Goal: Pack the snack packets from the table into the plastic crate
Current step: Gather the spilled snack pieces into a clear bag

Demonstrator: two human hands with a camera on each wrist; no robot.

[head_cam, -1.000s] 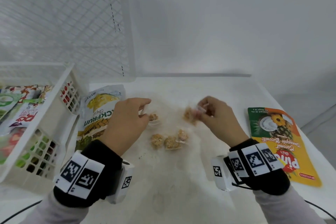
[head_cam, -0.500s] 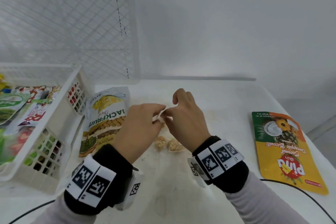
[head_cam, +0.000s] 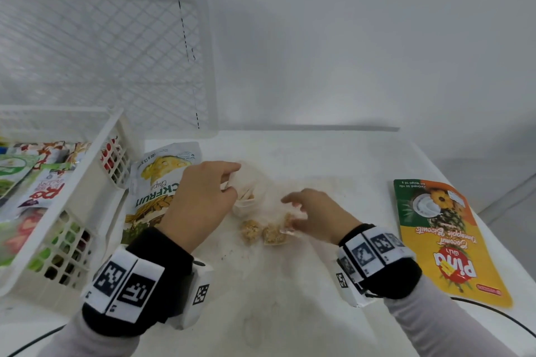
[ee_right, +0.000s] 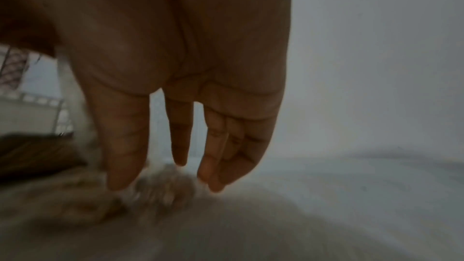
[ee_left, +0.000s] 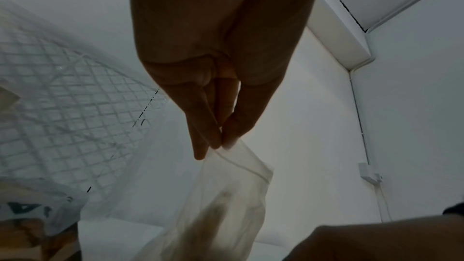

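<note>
Crate [head_cam: 87, 171] left of hands already holds several packets; left hand [head_cam: 200, 200] pinches clear bag [head_cam: 246, 200], right hand [head_cam: 316, 214], fingers loose, reaches wrapped snacks [head_cam: 264, 233]; jackfruit packet [head_cam: 156, 191] and pineapple packet [head_cam: 443, 240] remain on desk [head_cam: 290, 313].

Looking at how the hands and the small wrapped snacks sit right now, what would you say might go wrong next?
1. The left hand pinches only a top corner of the clear bag, so it could slip or spill.
2. The right hand reaches for loose wrapped snacks; one might be knocked away.
3. The jackfruit chips pouch and pineapple biscuit pouch remain unpacked.
</note>
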